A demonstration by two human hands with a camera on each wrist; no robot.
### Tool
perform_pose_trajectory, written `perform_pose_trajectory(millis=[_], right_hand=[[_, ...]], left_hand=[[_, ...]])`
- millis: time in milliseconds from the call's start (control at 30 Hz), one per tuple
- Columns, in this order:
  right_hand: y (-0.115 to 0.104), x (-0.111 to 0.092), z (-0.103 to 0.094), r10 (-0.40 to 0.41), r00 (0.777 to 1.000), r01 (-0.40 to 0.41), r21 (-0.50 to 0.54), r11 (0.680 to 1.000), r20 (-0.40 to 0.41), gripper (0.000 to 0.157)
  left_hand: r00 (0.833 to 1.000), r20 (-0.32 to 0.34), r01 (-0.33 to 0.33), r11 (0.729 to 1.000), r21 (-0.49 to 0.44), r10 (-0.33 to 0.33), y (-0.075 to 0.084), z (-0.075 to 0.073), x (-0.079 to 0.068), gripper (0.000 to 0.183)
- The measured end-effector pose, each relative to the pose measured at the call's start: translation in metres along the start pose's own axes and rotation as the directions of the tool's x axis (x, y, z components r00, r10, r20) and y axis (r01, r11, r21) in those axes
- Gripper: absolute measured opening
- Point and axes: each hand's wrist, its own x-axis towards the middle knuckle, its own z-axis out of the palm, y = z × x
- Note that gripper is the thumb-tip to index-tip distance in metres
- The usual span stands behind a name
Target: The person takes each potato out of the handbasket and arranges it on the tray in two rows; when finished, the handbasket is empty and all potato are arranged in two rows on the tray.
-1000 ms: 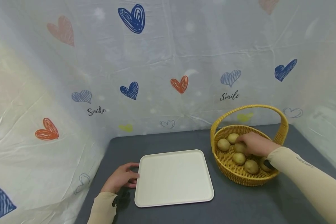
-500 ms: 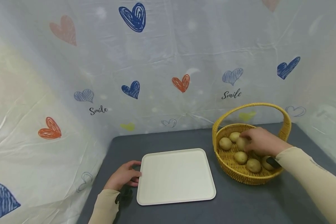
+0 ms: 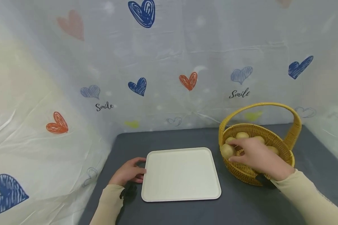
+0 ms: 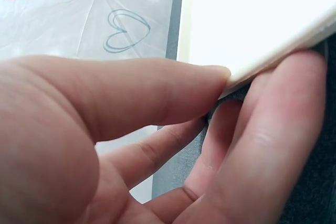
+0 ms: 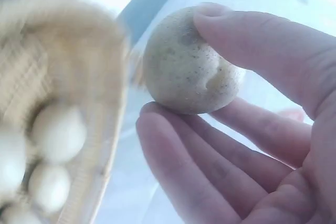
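A tan, speckled potato [image 3: 228, 151] is held between the thumb and fingers of my right hand [image 3: 260, 156]. In the right wrist view the potato [image 5: 181, 69] shows whole beside the blurred basket [image 5: 107, 66]. The yellow wicker basket [image 3: 294, 134] holds several more potatoes, some hidden by the hand and wrist. My left hand [image 3: 126, 172] pinches the left edge of a white rectangular tray [image 3: 181, 175]. Close up in the left wrist view, the thumb [image 4: 173, 85] lies at the tray's edge [image 4: 273, 59] and a finger [image 4: 294, 103] presses from beneath.
The basket stands right of the tray on a dark grey table [image 3: 169, 139], its tall handle arching above it. A pale curtain [image 3: 157, 56] printed with hearts hangs behind and at both sides.
My right hand has taken hold of a potato and moved it toward the basket's left rim. The left hand stays at the tray's edge. The head view has shifted slightly.
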Motion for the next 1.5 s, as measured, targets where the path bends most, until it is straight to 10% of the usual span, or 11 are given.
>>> perform_pose_trajectory(millis=[733, 1500], right_hand=[[-0.121, 0.126, 0.179, -0.109, 0.983, 0.046, 0.375, 0.926, 0.149, 0.051], [-0.144, 0.156, 0.214, -0.119, 0.982, 0.061, 0.349, 0.935, 0.148, 0.052]], left_hand=[[1.000, 0.002, -0.012, 0.999, -0.033, 0.012, -0.002, -0.002, -0.001, 0.067], [1.000, -0.008, -0.009, 1.000, -0.027, 0.008, 0.002, -0.002, 0.004, 0.064]])
